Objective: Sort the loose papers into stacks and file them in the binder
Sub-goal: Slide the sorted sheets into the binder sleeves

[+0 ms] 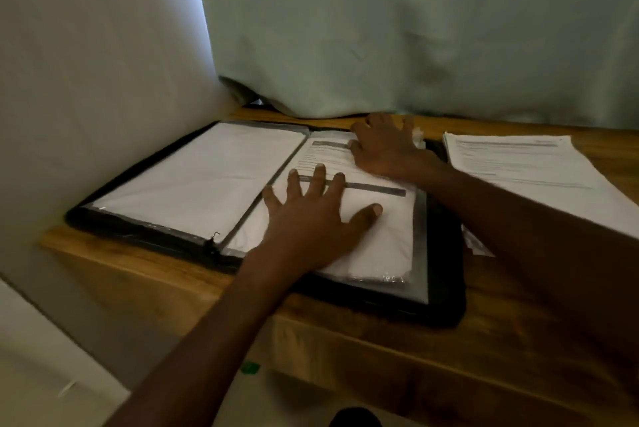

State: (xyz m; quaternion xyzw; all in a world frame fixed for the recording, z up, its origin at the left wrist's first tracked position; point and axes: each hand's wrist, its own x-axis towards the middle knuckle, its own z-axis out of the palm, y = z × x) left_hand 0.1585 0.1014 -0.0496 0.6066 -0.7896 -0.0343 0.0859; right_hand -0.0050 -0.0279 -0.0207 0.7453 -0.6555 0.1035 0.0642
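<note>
Currently I press my left hand (311, 216), fingers spread flat, on the printed sheet (332, 164) sleeved in the open binder (446, 288); my right hand (387, 146) lies splayed at its top. Filing appears partial: a stack of loose papers (525, 167) waits beside the binder.

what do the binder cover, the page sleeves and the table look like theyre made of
Binder cover: black with a padded, rounded edge, probably fabric or faux leather; too dim to tell. Page sleeves: clear glossy plastic, with glints along the bottom edge and paper showing through. Table: wood or wood veneer, warm brown with visible grain.
</note>
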